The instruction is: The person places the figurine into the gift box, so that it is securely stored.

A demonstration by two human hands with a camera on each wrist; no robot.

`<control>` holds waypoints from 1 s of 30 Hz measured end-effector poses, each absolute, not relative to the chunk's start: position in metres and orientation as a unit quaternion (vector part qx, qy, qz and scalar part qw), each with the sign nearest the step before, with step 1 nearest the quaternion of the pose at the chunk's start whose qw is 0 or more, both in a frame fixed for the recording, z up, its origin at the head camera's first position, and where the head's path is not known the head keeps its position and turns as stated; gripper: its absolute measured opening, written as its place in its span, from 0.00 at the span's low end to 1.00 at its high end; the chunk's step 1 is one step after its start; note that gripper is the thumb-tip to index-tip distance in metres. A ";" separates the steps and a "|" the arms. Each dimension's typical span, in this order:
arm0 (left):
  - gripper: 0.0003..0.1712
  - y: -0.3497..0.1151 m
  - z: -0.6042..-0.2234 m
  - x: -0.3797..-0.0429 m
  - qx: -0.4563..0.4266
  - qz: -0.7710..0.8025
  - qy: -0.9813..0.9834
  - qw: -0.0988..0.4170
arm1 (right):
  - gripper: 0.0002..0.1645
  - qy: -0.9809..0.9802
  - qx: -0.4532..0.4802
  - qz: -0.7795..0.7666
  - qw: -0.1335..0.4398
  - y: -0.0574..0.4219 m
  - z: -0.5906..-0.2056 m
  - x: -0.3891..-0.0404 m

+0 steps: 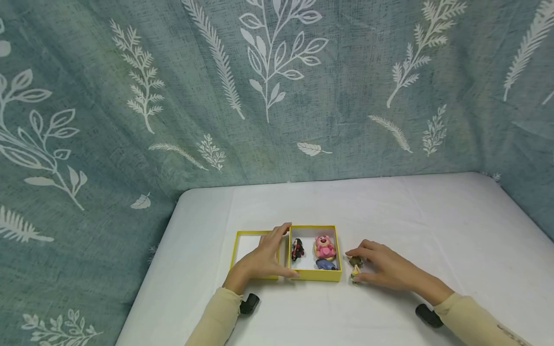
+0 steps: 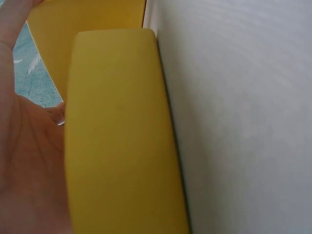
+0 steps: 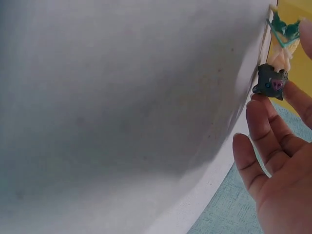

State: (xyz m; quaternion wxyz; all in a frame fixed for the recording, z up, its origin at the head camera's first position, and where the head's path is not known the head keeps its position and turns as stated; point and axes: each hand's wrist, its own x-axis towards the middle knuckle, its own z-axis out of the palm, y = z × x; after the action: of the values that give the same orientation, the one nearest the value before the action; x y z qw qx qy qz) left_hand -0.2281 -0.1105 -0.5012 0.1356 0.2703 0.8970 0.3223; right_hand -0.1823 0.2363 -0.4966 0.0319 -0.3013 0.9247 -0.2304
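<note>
My left hand spans the left end of a shallow yellow box, thumb at its front corner and fingertips at the back corner. Inside lie a pink bear figurine, a blue figurine at the front wall and a dark figurine with red parts at the left. Just right of the box, my right hand holds a small figurine with a dark snouted head and a yellow and green body between thumb and fingers. Its head points toward the fingertips in the right wrist view.
A second yellow-edged tray or lid, white inside, lies left of the box, partly under my left hand in the head view. White cloth covers the table. Behind it hangs a teal curtain with white leaf prints.
</note>
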 end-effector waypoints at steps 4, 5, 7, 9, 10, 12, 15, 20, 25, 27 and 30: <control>0.73 -0.110 -0.501 -0.228 0.269 0.320 0.898 0.134 | 0.32 0.929 -0.294 -0.222 0.027 0.235 -0.498 -0.181; 0.73 -0.110 -0.501 -0.228 0.270 0.319 0.899 0.134 | 0.33 0.931 -0.291 -0.220 0.023 0.234 -0.498 -0.181; 0.73 -0.110 -0.501 -0.228 0.272 0.319 0.898 0.132 | 0.35 0.936 -0.279 -0.215 0.016 0.232 -0.499 -0.179; 0.73 -0.111 -0.500 -0.227 0.271 0.319 0.898 0.132 | 0.37 0.939 -0.270 -0.214 0.012 0.230 -0.499 -0.179; 0.73 -0.111 -0.500 -0.227 0.271 0.319 0.898 0.133 | 0.37 0.940 -0.266 -0.214 0.010 0.228 -0.500 -0.179; 0.72 -0.111 -0.500 -0.227 0.272 0.321 0.897 0.134 | 0.36 0.941 -0.261 -0.215 0.008 0.226 -0.500 -0.179; 0.72 -0.111 -0.500 -0.228 0.274 0.321 0.897 0.134 | 0.36 0.939 -0.263 -0.220 0.016 0.224 -0.500 -0.180; 0.72 -0.110 -0.502 -0.228 0.276 0.320 0.897 0.132 | 0.36 0.936 -0.270 -0.223 0.035 0.224 -0.500 -0.180; 0.71 -0.110 -0.503 -0.229 0.273 0.322 0.897 0.133 | 0.31 0.934 -0.277 -0.220 0.041 0.224 -0.500 -0.183; 0.71 -0.110 -0.503 -0.229 0.270 0.323 0.897 0.136 | 0.33 0.938 -0.268 -0.216 0.043 0.224 -0.498 -0.184; 0.71 -0.111 -0.502 -0.228 0.268 0.323 0.897 0.138 | 0.40 0.944 -0.241 -0.220 0.048 0.223 -0.496 -0.185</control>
State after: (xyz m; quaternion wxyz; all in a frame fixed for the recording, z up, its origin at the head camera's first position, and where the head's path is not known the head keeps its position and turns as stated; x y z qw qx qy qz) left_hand -0.2284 -0.1106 -0.5023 0.1376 0.2685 0.8970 0.3230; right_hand -0.1846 0.2230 -0.4958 0.0476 -0.2415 0.9440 -0.2198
